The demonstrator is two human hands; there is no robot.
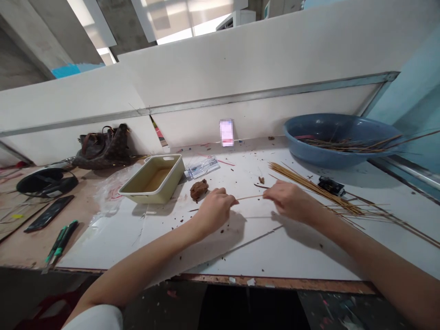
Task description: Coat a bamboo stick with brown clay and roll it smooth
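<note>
Two bare hands work above a white-surfaced tabletop. The left hand and the right hand are both closed on a thin wooden stick, which spans the short gap between them. Its ends disappear into the curled fingers, so the exact pinch is hard to make out, though each hand seems to hold it between thumb and fingertips.

Just beside the right hand lies a loose bundle of long, slender sticks, fanning toward the right edge of the view, where some are cut off. More sticks lie in a shallow blue basin, a few jutting past its rim.

Near the left hand sits a rough brown lump, with dark crumbs scattered around it. Beyond that stand a cream rectangular tray and a clear plastic packet. Farther left are a patterned brown handbag, black headphones, a black smartphone and two green-handled tools.
</note>
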